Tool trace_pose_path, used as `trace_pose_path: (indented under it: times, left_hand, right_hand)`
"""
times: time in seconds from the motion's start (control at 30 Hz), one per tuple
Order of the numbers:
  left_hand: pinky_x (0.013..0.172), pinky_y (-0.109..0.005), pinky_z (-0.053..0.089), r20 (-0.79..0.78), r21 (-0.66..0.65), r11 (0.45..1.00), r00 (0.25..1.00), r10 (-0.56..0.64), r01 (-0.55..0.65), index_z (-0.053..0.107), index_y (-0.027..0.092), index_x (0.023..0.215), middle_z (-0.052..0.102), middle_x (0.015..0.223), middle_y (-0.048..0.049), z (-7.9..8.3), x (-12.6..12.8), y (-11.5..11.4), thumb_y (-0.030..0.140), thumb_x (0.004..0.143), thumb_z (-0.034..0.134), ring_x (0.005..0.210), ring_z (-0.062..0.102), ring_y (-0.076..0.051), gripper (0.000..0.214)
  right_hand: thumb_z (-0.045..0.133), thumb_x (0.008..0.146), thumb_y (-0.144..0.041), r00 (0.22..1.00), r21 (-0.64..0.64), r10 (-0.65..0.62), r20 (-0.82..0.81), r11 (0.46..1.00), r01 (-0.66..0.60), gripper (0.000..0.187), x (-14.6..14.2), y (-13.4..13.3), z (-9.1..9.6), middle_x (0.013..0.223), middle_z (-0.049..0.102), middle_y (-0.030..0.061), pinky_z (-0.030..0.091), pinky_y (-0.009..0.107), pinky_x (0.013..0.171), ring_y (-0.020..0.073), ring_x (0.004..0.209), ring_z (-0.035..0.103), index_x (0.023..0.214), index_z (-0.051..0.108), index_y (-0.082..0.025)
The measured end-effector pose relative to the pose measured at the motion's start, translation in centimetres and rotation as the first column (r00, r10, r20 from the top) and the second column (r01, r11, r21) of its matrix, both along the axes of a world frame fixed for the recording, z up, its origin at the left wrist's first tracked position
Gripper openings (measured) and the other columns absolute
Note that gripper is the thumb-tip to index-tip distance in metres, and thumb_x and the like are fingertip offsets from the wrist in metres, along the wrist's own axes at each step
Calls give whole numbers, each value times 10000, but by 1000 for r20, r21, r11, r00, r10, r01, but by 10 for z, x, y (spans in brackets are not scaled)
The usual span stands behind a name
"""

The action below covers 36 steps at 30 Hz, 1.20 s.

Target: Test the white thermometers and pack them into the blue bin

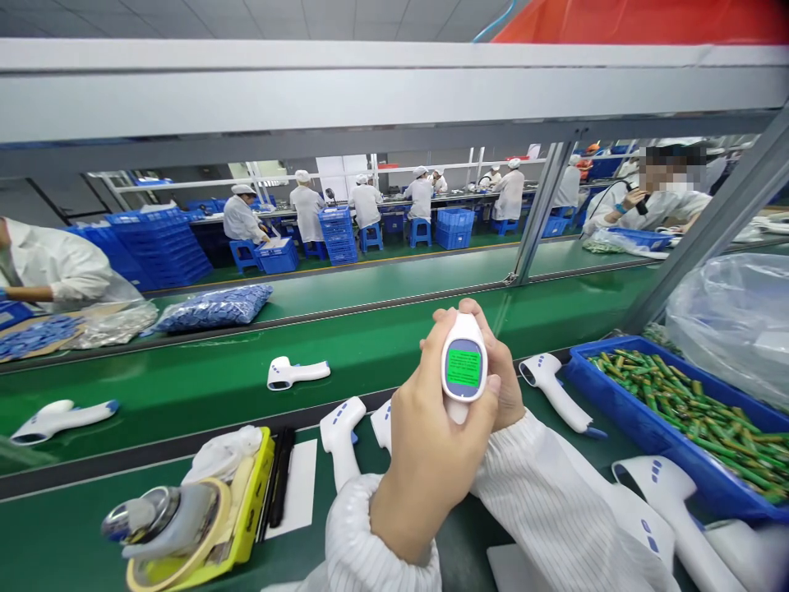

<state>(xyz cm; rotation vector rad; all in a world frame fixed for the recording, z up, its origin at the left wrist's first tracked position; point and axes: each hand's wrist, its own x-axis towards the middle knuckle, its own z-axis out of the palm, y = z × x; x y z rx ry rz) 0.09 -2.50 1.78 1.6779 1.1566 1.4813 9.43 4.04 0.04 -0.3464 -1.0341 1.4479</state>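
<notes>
A white infrared thermometer (454,411) is held up in front of me, its oval screen lit green with dark text too small to read. My left hand (431,444) wraps around it from the left. From the right side my right hand (506,382) closes on it too, fingers partly hidden behind the casing. Just left of my wrists another white thermometer housing (341,427) lies on the bench, with one more partly hidden behind my left hand. To the right lies a housing (558,393) beside a blue tray (607,411).
Several green cylindrical parts (696,411) fill the blue tray. A yellow tray (251,510) with a metal-topped bottle (185,514) and tape roll stands left, beside black pens (282,477). Thermometer housings (299,372) rest on the green belt (203,386). Co-workers sit beyond.
</notes>
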Motion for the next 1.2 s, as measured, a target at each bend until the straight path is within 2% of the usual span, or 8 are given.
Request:
trace_pose_path:
  times: [0.4,0.57,0.67,0.77,0.87,0.97,1.1,1.2]
  left_hand:
    - [877,-373,534,-12,-10,999,999,53,-53,410,322,1425,656,1229,-66,-3,0,0,396,908,583,1044,662,-259,549]
    - [987,-402,488,-27,55,993,994,103,-102,423,301,1422,556,1390,-80,-6,0,3,406,907,591,1228,564,-274,551]
    - [1038,-368,450,27,147,979,990,137,-140,413,288,1426,487,1462,-78,-9,-1,10,316,931,557,1308,493,-243,516]
    - [983,-303,484,284,46,997,958,45,-60,496,258,1325,546,1393,-67,-10,-7,23,261,907,585,1208,569,-203,427]
    - [822,-235,542,691,-79,991,723,-21,105,547,210,1224,650,1223,-64,-8,-24,38,257,873,624,978,668,-159,362]
    - [661,-188,551,923,-199,950,372,99,241,571,166,1152,712,914,-36,-5,-49,50,295,954,488,691,675,-104,250]
    - [532,-151,543,971,-224,874,28,236,430,566,118,1046,654,654,-9,-3,-80,54,390,1011,356,520,634,-81,345]
    - [485,-132,531,969,-193,866,-51,243,461,549,114,1034,650,643,-11,-2,-87,53,389,1017,347,483,618,-68,341]
  right_hand:
    - [710,670,-500,994,68,-5,113,998,-3,505,4,3,-3,848,540,-8,449,272,536,150,611,507,1058,441,-321]
    - [725,703,-476,998,84,21,64,996,-26,489,3,8,-5,913,556,-10,517,286,629,161,718,582,1091,467,-330]
    - [704,762,-440,993,149,-81,83,987,68,436,0,7,-4,1118,579,13,547,361,833,213,973,627,1121,482,-335]
    - [639,876,-353,941,301,-292,169,925,233,317,-6,0,-1,1278,557,30,486,395,1003,231,1184,578,1172,528,-330]
    - [588,926,-288,865,506,-427,264,824,253,385,-16,-10,-1,1550,350,15,360,435,1143,255,1420,373,1304,536,-342]
    - [548,947,-280,846,656,-379,375,754,47,287,-28,-15,-7,1575,345,-8,240,481,1207,258,1493,236,1215,649,-300]
    - [591,925,-404,885,601,-130,447,777,-189,269,-45,-12,-20,1361,611,40,258,490,1203,252,1373,462,1127,699,-265]
    - [622,899,-450,923,543,-63,380,823,-168,278,-53,-12,-26,1254,678,41,305,478,1186,252,1322,516,1083,712,-261]
